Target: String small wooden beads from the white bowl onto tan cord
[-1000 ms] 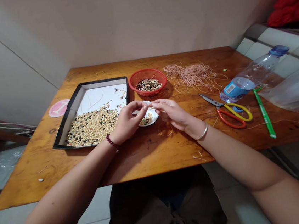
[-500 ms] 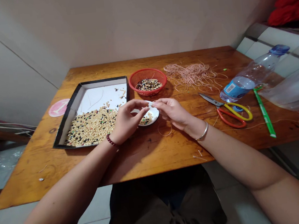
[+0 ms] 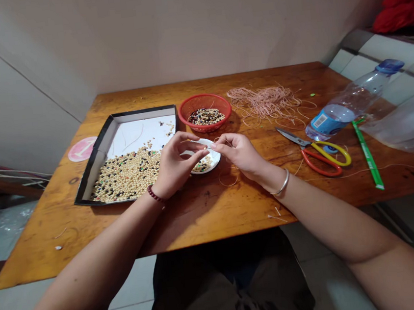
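Leftward of hands, pink "1" disc

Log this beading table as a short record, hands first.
left hand: over the round white dish; grip too small to read
right hand: facing the left, thumb against finger
dish: small mixed beads
left side: black-edged shallow box, beads
behind dish: round red plastic basket, beads
right side: pink cord tangle, red-and-yellow-handled scissors

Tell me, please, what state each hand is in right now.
Left hand: fingertips closed, seemingly on a bead.
Right hand: fingertips closed, apparently holding thin string.
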The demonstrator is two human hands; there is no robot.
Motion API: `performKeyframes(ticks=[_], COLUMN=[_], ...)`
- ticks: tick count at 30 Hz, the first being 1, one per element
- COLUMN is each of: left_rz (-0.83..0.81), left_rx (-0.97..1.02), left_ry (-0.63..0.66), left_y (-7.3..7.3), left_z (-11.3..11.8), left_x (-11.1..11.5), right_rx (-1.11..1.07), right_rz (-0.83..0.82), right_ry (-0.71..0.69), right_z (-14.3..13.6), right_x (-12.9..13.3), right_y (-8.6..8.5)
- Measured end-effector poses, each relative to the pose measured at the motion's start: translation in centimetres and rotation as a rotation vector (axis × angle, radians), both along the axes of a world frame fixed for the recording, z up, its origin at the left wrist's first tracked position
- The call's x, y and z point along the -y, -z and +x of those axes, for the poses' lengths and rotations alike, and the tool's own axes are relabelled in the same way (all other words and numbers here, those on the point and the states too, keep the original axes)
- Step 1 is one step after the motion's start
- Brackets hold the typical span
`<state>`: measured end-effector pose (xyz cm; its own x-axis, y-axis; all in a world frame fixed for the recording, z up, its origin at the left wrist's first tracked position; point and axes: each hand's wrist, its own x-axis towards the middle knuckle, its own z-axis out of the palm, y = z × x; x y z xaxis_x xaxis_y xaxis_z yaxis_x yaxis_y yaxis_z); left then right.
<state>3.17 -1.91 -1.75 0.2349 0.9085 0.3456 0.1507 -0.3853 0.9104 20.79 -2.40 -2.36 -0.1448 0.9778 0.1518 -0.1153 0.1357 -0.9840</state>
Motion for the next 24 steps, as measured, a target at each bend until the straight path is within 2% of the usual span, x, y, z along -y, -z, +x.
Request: performKeyframes(ticks=[6,24], left_rz=[0.014,0.01], left_rx=[-0.035,0.031], left_ry=[-0.019,0.028], left_y=[0.01,0.05], left_z=[-0.04,0.13], left_x=[-0.08,-0.04], right_rx=[0.028,0.041], right_rz=[0.026,0.078], right_ry=[0.001,0.03], right_z=[0.09,0.15], right_x=[0.02,-0.23], right_y=[-0.16,0.01])
